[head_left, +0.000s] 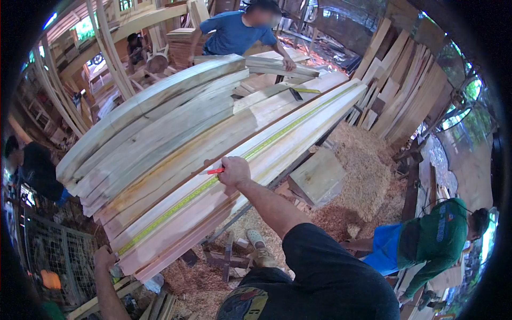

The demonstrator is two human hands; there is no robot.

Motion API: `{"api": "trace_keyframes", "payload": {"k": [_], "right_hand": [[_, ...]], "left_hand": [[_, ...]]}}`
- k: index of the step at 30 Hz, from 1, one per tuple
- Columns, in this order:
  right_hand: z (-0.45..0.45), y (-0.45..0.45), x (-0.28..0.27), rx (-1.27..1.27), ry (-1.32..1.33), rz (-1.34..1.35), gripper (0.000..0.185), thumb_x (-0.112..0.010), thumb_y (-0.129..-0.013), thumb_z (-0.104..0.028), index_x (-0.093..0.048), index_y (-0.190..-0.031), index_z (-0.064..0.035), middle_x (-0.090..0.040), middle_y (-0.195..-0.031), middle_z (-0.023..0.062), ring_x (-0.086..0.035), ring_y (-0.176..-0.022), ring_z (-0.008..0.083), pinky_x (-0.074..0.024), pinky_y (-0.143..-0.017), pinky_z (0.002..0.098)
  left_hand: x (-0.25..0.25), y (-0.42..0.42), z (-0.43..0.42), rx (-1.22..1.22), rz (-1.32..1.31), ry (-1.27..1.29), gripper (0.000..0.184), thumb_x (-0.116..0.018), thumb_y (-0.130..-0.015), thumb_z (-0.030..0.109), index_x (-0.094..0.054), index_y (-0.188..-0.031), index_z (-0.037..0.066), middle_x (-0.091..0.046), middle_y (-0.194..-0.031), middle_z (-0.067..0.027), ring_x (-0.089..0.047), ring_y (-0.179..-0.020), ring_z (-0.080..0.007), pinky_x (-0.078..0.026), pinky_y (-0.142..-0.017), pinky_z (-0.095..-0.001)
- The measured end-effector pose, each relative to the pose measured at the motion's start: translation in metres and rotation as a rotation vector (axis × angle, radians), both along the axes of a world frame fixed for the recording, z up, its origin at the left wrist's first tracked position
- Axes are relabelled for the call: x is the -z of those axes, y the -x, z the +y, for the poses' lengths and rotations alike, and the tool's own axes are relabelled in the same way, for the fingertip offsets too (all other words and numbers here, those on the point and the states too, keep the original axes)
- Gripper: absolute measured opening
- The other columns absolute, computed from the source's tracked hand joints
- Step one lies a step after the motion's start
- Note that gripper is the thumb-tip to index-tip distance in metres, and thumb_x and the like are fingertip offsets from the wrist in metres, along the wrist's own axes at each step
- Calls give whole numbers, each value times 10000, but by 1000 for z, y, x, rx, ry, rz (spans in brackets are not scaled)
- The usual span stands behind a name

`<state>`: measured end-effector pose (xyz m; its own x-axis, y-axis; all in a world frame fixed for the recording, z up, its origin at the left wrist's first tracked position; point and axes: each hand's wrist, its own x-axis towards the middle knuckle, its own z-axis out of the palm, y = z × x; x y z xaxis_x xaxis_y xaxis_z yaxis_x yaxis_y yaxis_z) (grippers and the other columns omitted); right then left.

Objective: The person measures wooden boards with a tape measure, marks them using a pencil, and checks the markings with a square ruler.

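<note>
My right hand is closed around a red pencil, its pale tip pointing left over a long light-coloured board. A yellow tape measure lies stretched lengthwise along the boards and passes under the pencil. At the near left end, my left hand has its fingers curled by the tape's end; the exact grip is small and partly hidden. Beyond the tape, several curved planks lie side by side. A try square with a yellow blade rests near the far end.
A person in a blue shirt touches boards across the stack. Another in green bends at the right, and a person in dark clothing is at the left. A wooden block sits by sawdust. Planks lean behind.
</note>
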<state>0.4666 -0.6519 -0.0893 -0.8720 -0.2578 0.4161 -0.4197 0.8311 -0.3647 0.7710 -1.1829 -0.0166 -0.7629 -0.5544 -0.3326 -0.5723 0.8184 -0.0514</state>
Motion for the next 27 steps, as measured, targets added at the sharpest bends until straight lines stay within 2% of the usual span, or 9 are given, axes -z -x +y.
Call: {"api": "trace_keyframes", "payload": {"k": [14, 18, 19, 21, 22, 23, 25, 26, 27], "right_hand": [[5, -4, -7, -16, -7, -41, 168, -693, -767, -268, -621, -771, -117, -678, -778, 115, -679, -794, 346, -540, -724, 469], [33, -8, -37, 6, 269, -97, 206, -683, -881, -279, -663, -823, -83, -705, -807, 127, -680, -772, 342, -530, -695, 434], [52, -9, -55, -7, 366, -85, 218, -672, -923, -282, -689, -856, -75, -717, -809, 116, -687, -748, 315, -527, -682, 420], [120, 27, -48, -122, 641, -340, 246, -649, -966, -296, -730, -951, -64, -728, -818, 75, -671, -712, 208, -526, -665, 377], [163, 37, -67, -173, 620, -342, 271, -625, -986, -290, -735, -981, -42, -715, -817, 44, -626, -686, 124, -513, -633, 322], [194, 24, -130, -8, 601, -614, 246, -628, -956, -243, -735, -993, -25, -728, -864, 65, -619, -662, 114, -498, -612, 277], [298, 36, -173, -31, 851, -708, 292, -651, -859, -155, -732, -1112, -34, -747, -1036, 82, -637, -669, 128, -514, -624, 275], [332, 27, -206, 22, 875, -584, 376, -568, -939, -158, -644, -1245, 47, -732, -941, 96, -669, -665, 173, -569, -624, 329], [375, 31, -221, 286, 396, -283, 375, -555, -931, -124, -642, -1278, -11, -730, -1005, 99, -678, -830, 222, -560, -750, 353]], "left_hand": [[14, 0, -15, 39, -31, 64, 379, -832, -773, 352, -690, -989, 75, -744, -1015, -179, -710, -996, -355, -549, -883, -456], [15, 2, -13, 42, -5, 42, 389, -835, -760, 360, -690, -988, 80, -740, -1025, -180, -707, -999, -355, -550, -884, -460], [12, 1, -10, 34, -5, 41, 394, -837, -758, 364, -691, -991, 81, -739, -1031, -181, -706, -1003, -354, -550, -886, -460], [2, 2, -2, 14, -19, 23, 404, -836, -757, 370, -694, -1003, 83, -739, -1032, -180, -707, -1008, -352, -554, -886, -456], [-1, 2, 0, 2, -27, 14, 408, -836, -756, 373, -696, -1009, 84, -740, -1032, -180, -707, -1010, -351, -556, -885, -454], [3, 1, -4, 24, -31, 32, 405, -839, -754, 365, -699, -1008, 83, -741, -1025, -180, -709, -1005, -351, -559, -881, -452], [12, 1, -14, 69, -36, 69, 398, -846, -749, 349, -706, -1006, 80, -744, -1010, -181, -712, -996, -351, -564, -874, -448], [13, 0, -14, 67, -27, 65, 397, -849, -745, 341, -707, -1005, 77, -743, -1014, -185, -712, -996, -351, -564, -874, -447], [13, 0, -14, 65, -18, 61, 396, -853, -741, 333, -708, -1004, 74, -743, -1017, -189, -712, -996, -352, -564, -875, -445]]}}
